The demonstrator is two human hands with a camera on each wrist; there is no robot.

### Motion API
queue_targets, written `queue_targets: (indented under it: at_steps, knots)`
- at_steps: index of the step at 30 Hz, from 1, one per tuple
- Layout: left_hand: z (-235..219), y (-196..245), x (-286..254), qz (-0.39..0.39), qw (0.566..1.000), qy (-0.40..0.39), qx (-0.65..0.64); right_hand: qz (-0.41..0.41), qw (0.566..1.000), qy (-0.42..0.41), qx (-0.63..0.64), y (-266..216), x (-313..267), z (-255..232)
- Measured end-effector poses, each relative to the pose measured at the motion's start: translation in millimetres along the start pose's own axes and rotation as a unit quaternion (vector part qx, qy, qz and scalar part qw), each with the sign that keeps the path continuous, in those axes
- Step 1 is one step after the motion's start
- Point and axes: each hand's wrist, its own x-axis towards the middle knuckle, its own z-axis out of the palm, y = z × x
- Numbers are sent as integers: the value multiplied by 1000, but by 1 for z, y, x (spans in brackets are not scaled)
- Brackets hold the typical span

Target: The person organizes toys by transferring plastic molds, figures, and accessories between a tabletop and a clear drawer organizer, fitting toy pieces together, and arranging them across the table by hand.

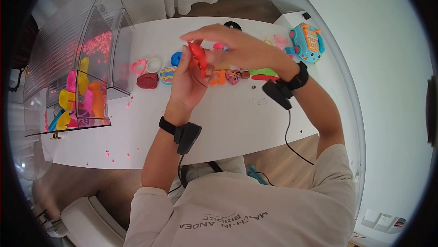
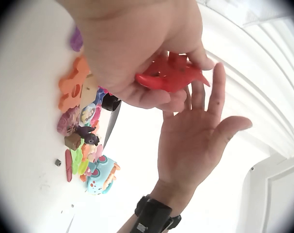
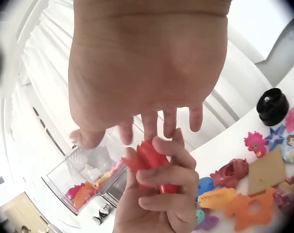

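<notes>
A shiny red toy [image 1: 198, 55] with pointed ends is held up over the table by my left hand [image 1: 188, 85]. In the left wrist view the fingers and thumb of my left hand [image 2: 137, 53] curl round the red toy [image 2: 171, 75]. My right hand [image 1: 246, 48] is raised beside it, fingers spread and fairly straight, palm toward the toy. The right wrist view has the right hand [image 3: 149, 73] close behind the red toy [image 3: 156, 165]; whether its fingertips touch the toy I cannot tell.
A clear plastic bin [image 1: 98, 64] with colourful toys and pink bits stands at the left. Toys lie in a row across the table [image 1: 228, 124], among them an orange piece [image 1: 218, 78] and a dark red one [image 1: 147, 81]. A blue toy phone [image 1: 306, 42] stands at the back right.
</notes>
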Motion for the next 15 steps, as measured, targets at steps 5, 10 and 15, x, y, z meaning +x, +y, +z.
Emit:
queue_targets:
  at_steps: [5, 10, 15]
  knots:
    - [-9, 3, -2, -5, 998, -20, 60, 158, 974, 93, -136, 83, -47, -87]
    - [-27, 9, -1, 12, 992, -122, 8, 223, 924, -26, -310, 212, -130, -138]
    - [-38, 14, -3, 5, 991, -130, -26, 375, 883, -55, -279, 218, -120, -127]
